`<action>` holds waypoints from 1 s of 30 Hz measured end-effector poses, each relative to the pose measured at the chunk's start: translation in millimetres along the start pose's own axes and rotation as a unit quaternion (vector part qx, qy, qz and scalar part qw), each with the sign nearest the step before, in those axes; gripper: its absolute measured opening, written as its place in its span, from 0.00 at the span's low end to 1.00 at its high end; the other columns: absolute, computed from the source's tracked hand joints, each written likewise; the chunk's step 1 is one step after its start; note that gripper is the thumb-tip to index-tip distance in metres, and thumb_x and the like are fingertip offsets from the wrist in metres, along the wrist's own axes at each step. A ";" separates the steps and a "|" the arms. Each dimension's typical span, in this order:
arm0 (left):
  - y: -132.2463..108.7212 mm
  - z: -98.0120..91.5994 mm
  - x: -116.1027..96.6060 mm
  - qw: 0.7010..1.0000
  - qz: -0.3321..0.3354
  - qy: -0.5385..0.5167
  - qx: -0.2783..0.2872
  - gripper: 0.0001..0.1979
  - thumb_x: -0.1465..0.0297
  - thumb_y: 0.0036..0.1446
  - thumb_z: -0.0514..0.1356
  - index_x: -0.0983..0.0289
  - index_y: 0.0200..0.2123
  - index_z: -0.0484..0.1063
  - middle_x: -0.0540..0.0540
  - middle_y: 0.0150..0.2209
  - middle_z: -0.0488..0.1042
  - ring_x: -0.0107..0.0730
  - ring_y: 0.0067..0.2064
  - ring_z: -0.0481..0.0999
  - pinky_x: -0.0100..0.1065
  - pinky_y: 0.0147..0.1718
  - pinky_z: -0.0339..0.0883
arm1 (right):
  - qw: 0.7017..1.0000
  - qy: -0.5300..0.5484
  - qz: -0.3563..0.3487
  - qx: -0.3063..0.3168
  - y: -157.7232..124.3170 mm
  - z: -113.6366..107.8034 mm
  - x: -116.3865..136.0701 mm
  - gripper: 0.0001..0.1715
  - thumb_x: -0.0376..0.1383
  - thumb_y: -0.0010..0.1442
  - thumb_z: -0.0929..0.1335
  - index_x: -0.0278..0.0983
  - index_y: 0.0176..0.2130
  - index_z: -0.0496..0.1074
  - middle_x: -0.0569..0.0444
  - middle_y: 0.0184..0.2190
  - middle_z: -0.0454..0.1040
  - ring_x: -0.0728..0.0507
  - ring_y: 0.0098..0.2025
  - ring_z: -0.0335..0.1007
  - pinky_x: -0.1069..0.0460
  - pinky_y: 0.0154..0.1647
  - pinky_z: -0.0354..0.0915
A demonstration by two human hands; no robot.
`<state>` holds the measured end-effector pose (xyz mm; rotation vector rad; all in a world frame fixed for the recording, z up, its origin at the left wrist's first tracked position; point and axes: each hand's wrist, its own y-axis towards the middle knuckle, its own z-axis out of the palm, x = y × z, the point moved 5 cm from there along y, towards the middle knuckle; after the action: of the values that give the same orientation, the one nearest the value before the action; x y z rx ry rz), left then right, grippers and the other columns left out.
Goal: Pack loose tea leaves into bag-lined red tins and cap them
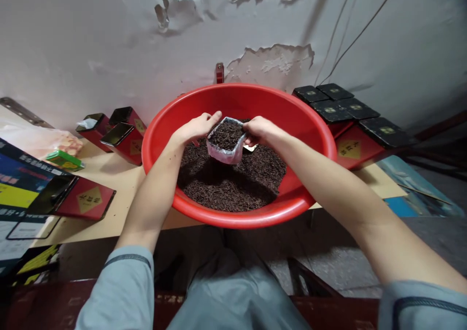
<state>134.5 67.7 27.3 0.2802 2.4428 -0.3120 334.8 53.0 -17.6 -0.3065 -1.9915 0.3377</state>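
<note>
Dark loose tea leaves lie in a big red plastic basin. Above them, both hands hold a squarish tea tin, its rim covered by a clear plastic bag and its mouth full of tea leaves. My left hand grips its left side, thumb up at the rim and the other fingers mostly hidden. At the right corner, my right hand is closed on the tin's edge and the plastic. A pale label shows just under the right fingers.
Several closed red tins with black lids stand right of the basin. Open tins stand at the left; another tin lies nearer me. A green packet and printed box are far left. Behind is a peeling wall.
</note>
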 end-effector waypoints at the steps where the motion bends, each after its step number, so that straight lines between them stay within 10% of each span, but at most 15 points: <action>1: -3.7 3.6 -2.7 0.999 0.005 0.033 0.019 0.48 0.37 0.62 0.54 0.68 0.71 0.59 0.73 0.62 0.73 0.59 0.55 0.80 0.43 0.43 0.77 | 1.000 0.002 0.001 0.001 2.6 -0.7 -0.7 0.12 0.28 0.67 0.63 0.31 0.45 0.76 0.51 0.18 0.72 0.46 0.19 0.70 0.50 0.28 0.77; 9: -4.6 41.4 -15.8 0.978 0.042 0.203 -0.002 0.74 0.52 0.38 0.75 0.73 0.78 0.36 0.83 0.71 0.58 0.76 0.67 0.66 0.53 0.62 0.65 | 0.993 0.083 0.084 0.005 9.3 0.3 -17.9 0.12 0.31 0.72 0.61 0.35 0.41 0.73 0.52 0.21 0.75 0.49 0.21 0.72 0.55 0.34 0.76; 14: 10.2 18.6 10.5 0.978 0.125 0.152 0.074 0.72 0.63 0.34 0.74 0.70 0.78 0.37 0.76 0.72 0.60 0.64 0.68 0.68 0.44 0.63 0.64 | 0.979 -0.064 -0.006 0.195 2.4 -3.0 -24.7 0.18 0.46 0.69 0.67 0.37 0.50 0.77 0.44 0.40 0.84 0.42 0.31 0.81 0.48 0.34 0.79; 19: 3.3 -3.8 34.6 0.981 0.149 0.102 0.073 0.71 0.63 0.34 0.74 0.70 0.77 0.40 0.74 0.69 0.65 0.62 0.68 0.70 0.47 0.65 0.63 | 0.953 -0.075 -0.220 0.192 8.0 6.3 -17.6 0.75 0.37 0.42 0.83 0.42 0.76 0.47 0.38 0.66 0.70 0.37 0.47 0.81 0.45 0.42 0.80; 30: -21.5 -18.7 44.5 0.980 0.178 0.074 0.048 0.68 0.65 0.34 0.75 0.72 0.76 0.45 0.73 0.67 0.67 0.62 0.66 0.71 0.49 0.65 0.63 | 0.919 -0.105 -0.367 0.101 4.2 29.3 2.5 0.59 0.36 0.38 0.81 0.36 0.66 0.62 0.41 0.61 0.73 0.32 0.61 0.73 0.42 0.63 0.69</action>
<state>83.6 58.1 16.7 0.7964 2.4637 -0.2586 307.6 54.8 -29.3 0.6297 -2.0980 0.0867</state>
